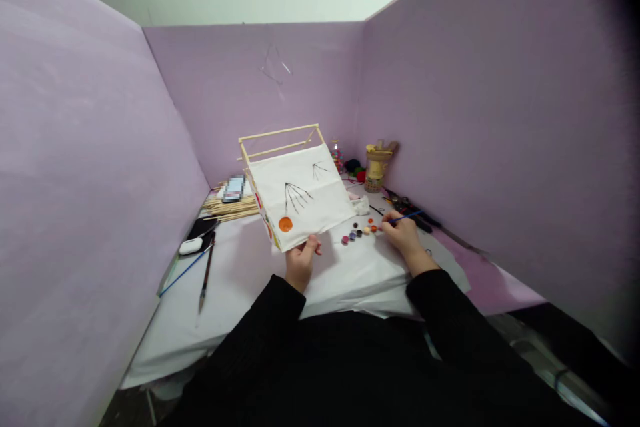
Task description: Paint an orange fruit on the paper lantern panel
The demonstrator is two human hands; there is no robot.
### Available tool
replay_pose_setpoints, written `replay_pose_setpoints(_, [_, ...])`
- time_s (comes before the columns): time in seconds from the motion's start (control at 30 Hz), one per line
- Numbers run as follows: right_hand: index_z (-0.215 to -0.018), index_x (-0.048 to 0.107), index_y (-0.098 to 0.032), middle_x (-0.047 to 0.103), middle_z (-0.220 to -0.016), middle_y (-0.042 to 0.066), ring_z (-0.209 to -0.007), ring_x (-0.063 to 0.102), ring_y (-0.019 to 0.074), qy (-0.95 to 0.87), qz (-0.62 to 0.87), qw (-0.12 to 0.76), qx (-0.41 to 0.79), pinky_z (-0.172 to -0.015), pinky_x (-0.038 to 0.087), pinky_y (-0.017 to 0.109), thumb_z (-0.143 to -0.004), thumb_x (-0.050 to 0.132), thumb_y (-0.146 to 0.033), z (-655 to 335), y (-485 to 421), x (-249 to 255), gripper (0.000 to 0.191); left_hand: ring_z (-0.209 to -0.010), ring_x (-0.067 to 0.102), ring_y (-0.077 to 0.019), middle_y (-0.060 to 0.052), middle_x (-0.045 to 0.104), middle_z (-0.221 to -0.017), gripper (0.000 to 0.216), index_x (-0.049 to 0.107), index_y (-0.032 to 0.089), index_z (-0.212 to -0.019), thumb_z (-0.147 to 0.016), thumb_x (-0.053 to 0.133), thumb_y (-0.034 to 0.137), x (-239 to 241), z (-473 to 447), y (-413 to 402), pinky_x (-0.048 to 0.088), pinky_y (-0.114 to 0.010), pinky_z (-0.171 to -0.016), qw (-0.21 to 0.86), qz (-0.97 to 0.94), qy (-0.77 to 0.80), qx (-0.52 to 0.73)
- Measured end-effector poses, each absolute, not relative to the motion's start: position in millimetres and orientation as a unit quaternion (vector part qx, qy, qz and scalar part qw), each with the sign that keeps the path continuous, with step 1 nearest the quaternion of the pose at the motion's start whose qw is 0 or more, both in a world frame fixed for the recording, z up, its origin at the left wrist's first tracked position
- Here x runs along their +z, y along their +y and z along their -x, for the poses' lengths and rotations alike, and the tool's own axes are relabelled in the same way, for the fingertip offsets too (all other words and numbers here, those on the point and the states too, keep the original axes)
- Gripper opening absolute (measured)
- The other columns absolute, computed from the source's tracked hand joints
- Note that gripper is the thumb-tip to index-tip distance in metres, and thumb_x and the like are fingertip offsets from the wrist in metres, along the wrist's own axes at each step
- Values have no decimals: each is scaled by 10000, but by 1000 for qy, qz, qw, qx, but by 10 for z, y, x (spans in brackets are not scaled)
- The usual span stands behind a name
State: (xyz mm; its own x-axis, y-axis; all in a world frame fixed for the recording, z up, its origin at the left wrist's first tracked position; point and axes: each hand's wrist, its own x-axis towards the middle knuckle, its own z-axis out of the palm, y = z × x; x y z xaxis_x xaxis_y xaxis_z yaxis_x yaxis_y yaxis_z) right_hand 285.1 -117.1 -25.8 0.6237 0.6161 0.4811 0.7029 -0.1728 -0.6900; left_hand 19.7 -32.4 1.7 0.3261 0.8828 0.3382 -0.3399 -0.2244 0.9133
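Observation:
My left hand (301, 261) grips the lower edge of a lantern-like frame (313, 203) made of thin wooden sticks and covered in white paper or cloth. It is held tilted above the table. Dark branching lines and an orange disc (285, 224) are painted on the side facing me. Coloured patches show along its left side. Closed around a thin blue paintbrush (411, 215), my right hand (400, 232) is at the right, beside several small paint pots (359, 233). The brush tip is hidden or too small to make out.
Wooden sticks (233, 207), a phone (234, 188), a white case (191, 245) and a large brush (206, 273) lie at left. A yellow container (376, 167) and dark tools (410, 205) stand or lie at right. Purple partitions (500, 107) enclose the table.

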Motion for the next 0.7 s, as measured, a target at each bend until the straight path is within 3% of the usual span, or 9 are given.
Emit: replay_pose_setpoints(0.7, [-702, 619, -176, 575, -552, -2, -534, 480, 146, -446, 777, 442, -42, -532, 312, 265, -667, 466, -304, -2907, -1104, -332, 203, -520, 559, -129, 0, 589, -547, 326, 617, 165, -620, -758, 627, 460, 12, -197, -321, 471, -273, -593, 579, -573, 236, 529])
